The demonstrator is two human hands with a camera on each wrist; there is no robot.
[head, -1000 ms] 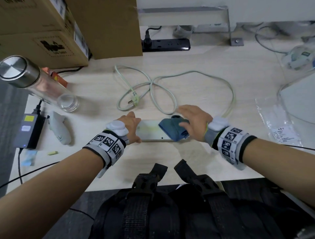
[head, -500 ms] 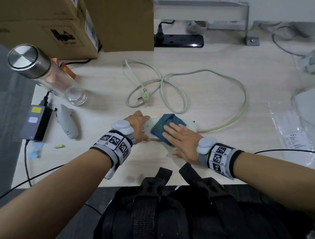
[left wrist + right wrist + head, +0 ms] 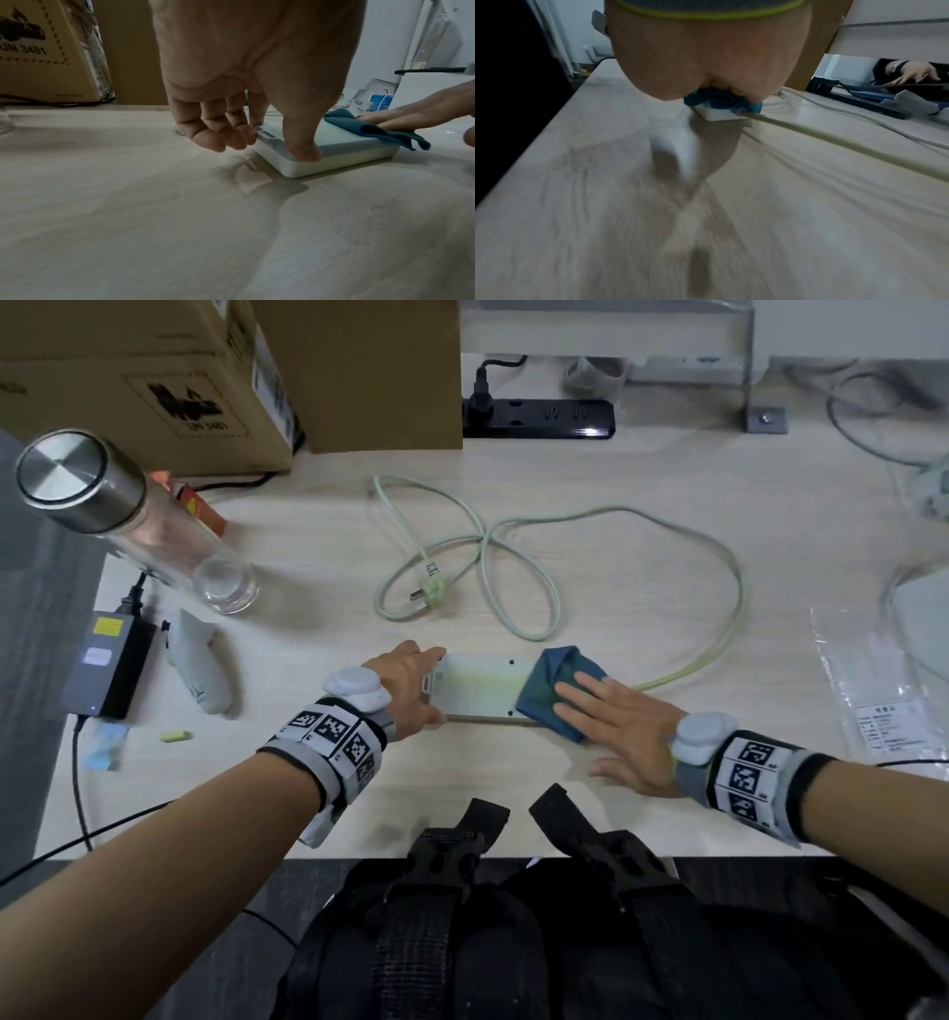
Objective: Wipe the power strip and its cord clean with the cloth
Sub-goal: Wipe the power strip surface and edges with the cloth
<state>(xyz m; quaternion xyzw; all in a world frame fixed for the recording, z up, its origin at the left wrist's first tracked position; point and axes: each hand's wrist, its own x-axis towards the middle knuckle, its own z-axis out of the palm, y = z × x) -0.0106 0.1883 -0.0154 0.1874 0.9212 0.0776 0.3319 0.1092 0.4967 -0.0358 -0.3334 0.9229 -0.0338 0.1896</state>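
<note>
Lying flat, pale power strip (image 3: 480, 688) under cloth (image 3: 552, 690)

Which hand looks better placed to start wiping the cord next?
The right hand, probably. Its flat fingers already press the blue cloth onto the white power strip at the end where the pale green cord comes out. The left hand grips the far end, steadying the strip.
</note>
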